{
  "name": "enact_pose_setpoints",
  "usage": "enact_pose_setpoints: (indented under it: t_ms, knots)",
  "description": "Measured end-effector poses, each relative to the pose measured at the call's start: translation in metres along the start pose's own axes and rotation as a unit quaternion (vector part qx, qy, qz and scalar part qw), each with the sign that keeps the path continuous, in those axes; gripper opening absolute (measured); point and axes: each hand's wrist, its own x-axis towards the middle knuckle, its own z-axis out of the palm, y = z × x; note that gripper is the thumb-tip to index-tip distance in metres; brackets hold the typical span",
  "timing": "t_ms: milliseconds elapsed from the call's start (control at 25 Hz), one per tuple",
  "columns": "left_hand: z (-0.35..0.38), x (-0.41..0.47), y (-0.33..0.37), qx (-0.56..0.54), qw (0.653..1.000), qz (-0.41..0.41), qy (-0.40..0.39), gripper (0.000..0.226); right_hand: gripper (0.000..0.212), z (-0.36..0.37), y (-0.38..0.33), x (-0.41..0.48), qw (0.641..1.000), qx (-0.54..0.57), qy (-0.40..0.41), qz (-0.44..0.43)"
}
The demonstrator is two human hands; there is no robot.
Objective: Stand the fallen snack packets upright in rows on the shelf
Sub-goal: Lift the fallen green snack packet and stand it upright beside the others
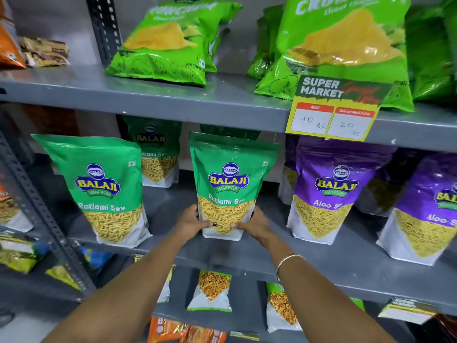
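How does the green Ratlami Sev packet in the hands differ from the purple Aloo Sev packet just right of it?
The Ratlami Sev packet is green; the Aloo Sev packet is purple. The left hand and right hand grip the Ratlami Sev packet's base; the Aloo Sev packet stands untouched. Both are upright Balaji pouches on the middle shelf.

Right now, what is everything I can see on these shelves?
Ratlami Sev packets: three clearly visible, green, middle shelf left and centre; the centre one is held upright.
Aloo Sev packets: at least two at the front, purple, middle shelf right; more behind.
Chip bags: several, bright green, top shelf.
Price sign: one, yellow and red, on the top shelf edge.
Small snack packets: several, green and white, bottom shelf.
Shelves: grey metal.
Left hand: gripping the centre packet's lower left.
Right hand: gripping its lower right; bangle on the wrist.
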Motion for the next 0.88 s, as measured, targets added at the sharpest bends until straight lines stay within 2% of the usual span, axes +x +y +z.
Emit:
enact_pose_setpoints:
  t_ms: [200,400,680,880]
  knots:
    - [-0.008,-0.033,0.002,0.039,0.999,-0.001,-0.027,0.054,0.080,0.008,-0.001,-0.036,0.998,-0.061,0.025,0.007]
    - [-0.020,-0.043,-0.007,0.126,0.991,0.021,-0.044,0.060,0.081,0.014,-0.003,-0.060,0.996,-0.085,0.033,0.006]
    - [-0.026,-0.055,-0.005,0.122,0.990,0.032,-0.062,0.059,0.078,0.023,-0.004,-0.074,0.993,-0.109,0.051,0.003]
    - [-0.026,-0.061,0.001,0.114,0.991,0.031,-0.058,0.054,0.089,0.028,-0.001,-0.072,0.995,-0.085,0.056,0.014]
